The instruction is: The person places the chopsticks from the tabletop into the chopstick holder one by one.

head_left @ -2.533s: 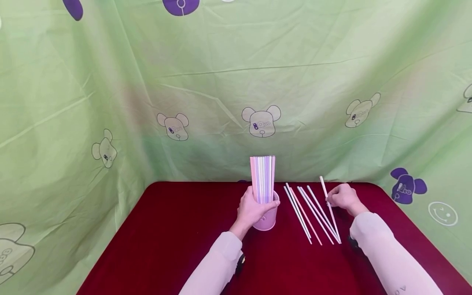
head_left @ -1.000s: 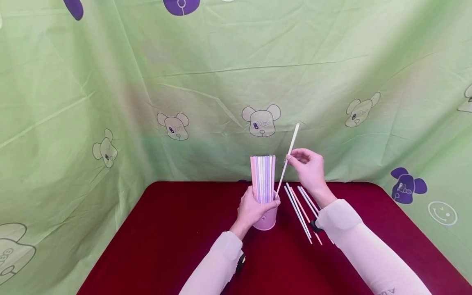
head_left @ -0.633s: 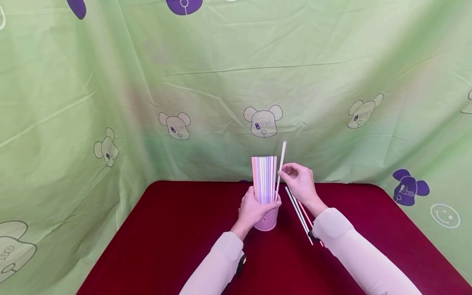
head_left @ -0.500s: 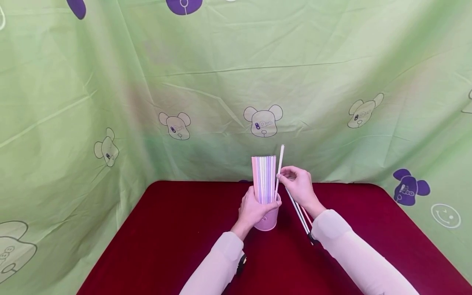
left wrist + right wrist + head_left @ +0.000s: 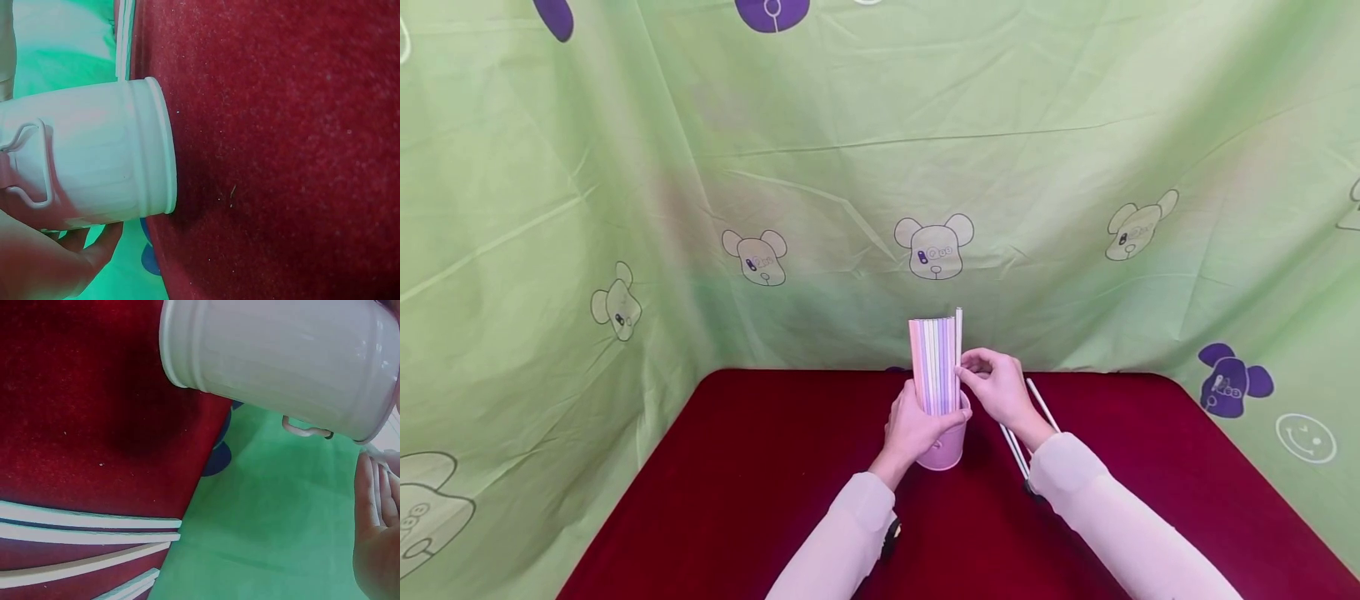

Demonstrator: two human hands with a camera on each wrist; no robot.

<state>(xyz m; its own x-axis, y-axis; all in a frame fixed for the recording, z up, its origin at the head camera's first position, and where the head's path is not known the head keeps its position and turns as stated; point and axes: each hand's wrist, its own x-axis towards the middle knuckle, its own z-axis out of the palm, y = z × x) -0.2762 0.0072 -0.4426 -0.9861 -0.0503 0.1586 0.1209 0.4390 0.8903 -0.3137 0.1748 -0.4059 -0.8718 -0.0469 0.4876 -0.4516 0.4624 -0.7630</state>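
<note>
Across the frame from the far left hung a green fabric backdrop (image 5: pixel 820 100) printed with outlined bear heads. Below it, a dark red, short-piled table cloth (image 5: pixel 722 500) filled the lower part of the frame. At lower centre, a white sleeve (image 5: pixel 831 546) led up to the left hand (image 5: pixel 913 425), which grasped a pale pink, cylindrical bucket (image 5: pixel 942 454), its thumb laid across the front near the rim. The bucket stood upright on the cloth right of the frame's middle; the left wrist view showed its bent wire handle (image 5: pixel 47 164). From its mouth rose an upright bundle of thin straws (image 5: pixel 934 362) in pink, white and lilac. Just beside the bundle's right edge, a single pale straw (image 5: pixel 958 337) stood almost vertical, its top slightly higher and its lower end hidden. The right hand (image 5: pixel 1000 390) pinched this straw between thumb and fingers. Farther right, slender loose straws (image 5: pixel 87 537) lay on the cloth, partly covered by the right arm in the head view. At the right of the frame appeared a printed purple bear (image 5: pixel 1228 383).
</note>
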